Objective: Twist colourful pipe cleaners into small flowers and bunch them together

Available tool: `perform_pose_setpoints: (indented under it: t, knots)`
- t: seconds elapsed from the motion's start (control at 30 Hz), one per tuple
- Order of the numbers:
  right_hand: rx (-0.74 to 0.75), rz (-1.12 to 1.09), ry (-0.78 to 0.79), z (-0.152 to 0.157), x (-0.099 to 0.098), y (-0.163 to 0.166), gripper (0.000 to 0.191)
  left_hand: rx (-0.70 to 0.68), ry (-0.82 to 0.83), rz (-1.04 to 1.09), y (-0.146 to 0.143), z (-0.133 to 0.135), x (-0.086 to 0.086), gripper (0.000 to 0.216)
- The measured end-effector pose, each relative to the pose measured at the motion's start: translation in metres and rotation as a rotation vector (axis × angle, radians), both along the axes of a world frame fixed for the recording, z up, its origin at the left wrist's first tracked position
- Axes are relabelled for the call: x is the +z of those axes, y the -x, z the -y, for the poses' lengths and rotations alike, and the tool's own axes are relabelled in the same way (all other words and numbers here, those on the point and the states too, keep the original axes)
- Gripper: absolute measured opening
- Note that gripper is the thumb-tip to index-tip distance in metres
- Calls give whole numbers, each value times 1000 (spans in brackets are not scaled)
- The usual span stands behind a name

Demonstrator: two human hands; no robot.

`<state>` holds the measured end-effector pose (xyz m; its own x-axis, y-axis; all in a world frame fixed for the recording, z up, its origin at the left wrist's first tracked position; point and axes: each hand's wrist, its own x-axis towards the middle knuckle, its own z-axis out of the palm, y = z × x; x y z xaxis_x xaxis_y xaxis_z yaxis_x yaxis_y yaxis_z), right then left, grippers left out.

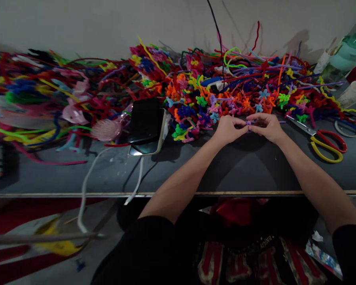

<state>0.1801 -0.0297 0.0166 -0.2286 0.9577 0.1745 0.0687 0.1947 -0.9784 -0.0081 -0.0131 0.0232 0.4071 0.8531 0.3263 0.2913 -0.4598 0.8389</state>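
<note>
A purple pipe cleaner point(249, 123) is pinched between my two hands, just above the dark tabletop. My left hand point(230, 128) grips it from the left with thumb and fingertips closed. From the other side my right hand point(267, 126) pinches it too, and a straight purple end sticks out to the right past those fingers. The part between the fingertips looks bent or looped, though the fingers cover much of it. Right behind the hands lies a pile of small flower-like pipe cleaner shapes point(201, 101) in many colours.
Scissors point(326, 144) with red and yellow handles lie to the right, near a paper cup point(354, 95). Two stacked phones point(145, 122), a pink hairbrush point(108, 128) and a white cable point(87, 178) are left. Loose pipe cleaners point(106, 83) heap along the wall.
</note>
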Motion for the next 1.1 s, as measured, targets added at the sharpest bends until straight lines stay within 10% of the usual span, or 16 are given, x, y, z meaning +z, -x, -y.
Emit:
perform_pose_setpoints:
  t: [1.1]
  knots:
    - [-419,363,-319,10,2,13,28,238,-69,118,-10,3,-11,9]
